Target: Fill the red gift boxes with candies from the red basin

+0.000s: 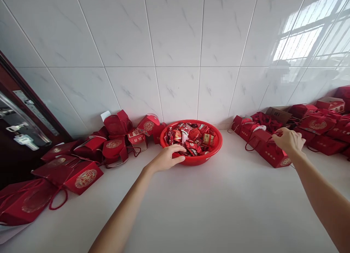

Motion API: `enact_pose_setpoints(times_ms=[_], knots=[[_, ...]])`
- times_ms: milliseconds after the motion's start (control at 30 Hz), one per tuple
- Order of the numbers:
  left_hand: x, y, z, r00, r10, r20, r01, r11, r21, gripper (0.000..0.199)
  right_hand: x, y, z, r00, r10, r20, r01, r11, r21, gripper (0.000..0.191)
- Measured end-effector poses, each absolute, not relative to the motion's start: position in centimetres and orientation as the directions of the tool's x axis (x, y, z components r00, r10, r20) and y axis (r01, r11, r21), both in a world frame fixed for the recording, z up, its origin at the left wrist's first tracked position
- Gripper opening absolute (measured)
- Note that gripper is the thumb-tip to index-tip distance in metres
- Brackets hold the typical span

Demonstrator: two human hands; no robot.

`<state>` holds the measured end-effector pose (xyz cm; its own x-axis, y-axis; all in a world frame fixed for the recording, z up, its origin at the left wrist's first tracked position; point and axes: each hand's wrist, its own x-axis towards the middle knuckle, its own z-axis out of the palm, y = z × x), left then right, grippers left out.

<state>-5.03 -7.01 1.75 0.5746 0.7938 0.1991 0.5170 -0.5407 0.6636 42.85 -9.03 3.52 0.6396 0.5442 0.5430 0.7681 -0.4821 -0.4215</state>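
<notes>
A round red plastic basket stands against the wall, filled with wrapped candies, mostly red with a few gold and white wrappers. At its near left rim is my left hand, fingers reaching over the edge beside the candies and thumb apart from them; nothing shows in its grasp. To the right, my right hand pinches the top of a red gift box with gold print, near its handle. The fingertips are closed there, and the box rests on the white surface. Another red box stands just behind it.
Several red gift boxes with gold emblems and cord handles lie in a cluster on the left, some with lids open. More red boxes are piled at the far right. A tiled wall closes the back; keys hang at a dark door.
</notes>
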Motion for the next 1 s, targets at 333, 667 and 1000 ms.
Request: enact_pose_setpoints(times_ms=[333,667,1000], knots=[[-4.8,-7.1,1.9,0.578,0.788,0.214,0.508,-0.552,0.661,0.032,27.3,-12.4,1.7,-0.113,0.719,0.685,0.882,0.391,-0.265,0.005],[-5.6,-5.5,2.3,0.47,0.844,0.26,0.402,-0.467,0.788,0.039,13.8,-20.9,-8.2,-0.592,0.433,0.679,0.507,0.856,-0.104,0.028],[-10.6,6.3,9.5,-0.171,0.912,0.372,0.707,-0.15,0.692,0.04,15.0,-19.9,-9.5,-0.538,0.593,0.599,0.58,0.776,-0.248,0.027]])
